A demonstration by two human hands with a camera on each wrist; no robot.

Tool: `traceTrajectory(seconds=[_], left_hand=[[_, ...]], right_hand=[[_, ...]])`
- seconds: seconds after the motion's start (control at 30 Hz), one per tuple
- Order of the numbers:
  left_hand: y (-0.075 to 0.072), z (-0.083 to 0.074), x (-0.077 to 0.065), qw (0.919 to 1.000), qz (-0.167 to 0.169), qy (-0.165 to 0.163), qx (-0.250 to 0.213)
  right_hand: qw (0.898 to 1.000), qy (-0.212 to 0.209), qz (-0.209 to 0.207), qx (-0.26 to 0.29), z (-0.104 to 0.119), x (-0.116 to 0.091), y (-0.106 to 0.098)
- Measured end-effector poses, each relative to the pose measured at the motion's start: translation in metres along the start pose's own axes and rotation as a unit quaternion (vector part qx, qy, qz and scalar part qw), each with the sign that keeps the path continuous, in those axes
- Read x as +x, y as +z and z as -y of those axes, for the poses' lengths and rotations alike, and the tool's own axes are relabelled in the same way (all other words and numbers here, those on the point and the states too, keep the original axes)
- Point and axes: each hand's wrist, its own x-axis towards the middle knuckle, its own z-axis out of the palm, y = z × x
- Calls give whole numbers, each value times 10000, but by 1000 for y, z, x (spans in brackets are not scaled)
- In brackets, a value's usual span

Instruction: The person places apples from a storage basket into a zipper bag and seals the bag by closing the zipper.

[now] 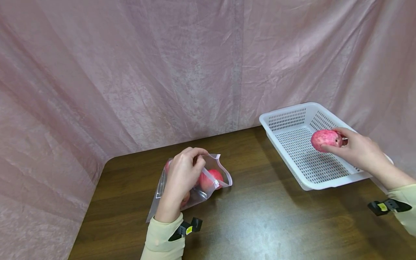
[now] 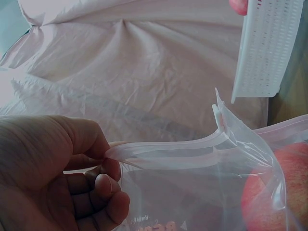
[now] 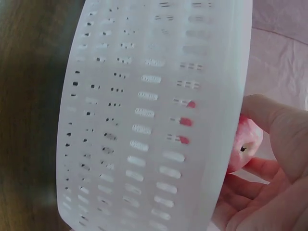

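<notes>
My left hand [image 1: 185, 169] pinches the rim of a clear zip bag [image 2: 192, 168] between thumb and fingers. Inside the bag, which lies on the table with its mouth gaping to the right, are a red apple [image 1: 216, 175] and other red fruit partly hidden by the hand. My right hand [image 1: 360, 146] grips a streaky pink-red apple [image 1: 325, 140] over the white perforated basket [image 1: 282, 164]. In the right wrist view, the basket's wall hides part of this apple [image 3: 248, 144], whose dimpled end faces the camera.
The basket stands at the right rear of the brown wooden table [image 1: 247, 216]. A pink curtain [image 1: 195, 72] hangs behind the table and along its left side. Each wrist carries a small black camera on a strap.
</notes>
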Motion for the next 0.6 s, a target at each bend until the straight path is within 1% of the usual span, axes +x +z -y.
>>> traceTrajectory(seconds=[0.23,0.37,0.6], left_hand=[[1,1,1,9997,-143,189,93],[1,1,1,9997,-135,173,72],[0,1,2,9999,-84,138,31]], right_hand=[[9998,82,-100,147,9,0,1],[9995,118,-153,250,15,0,1],[9982,55,-256,539,24,1,1]])
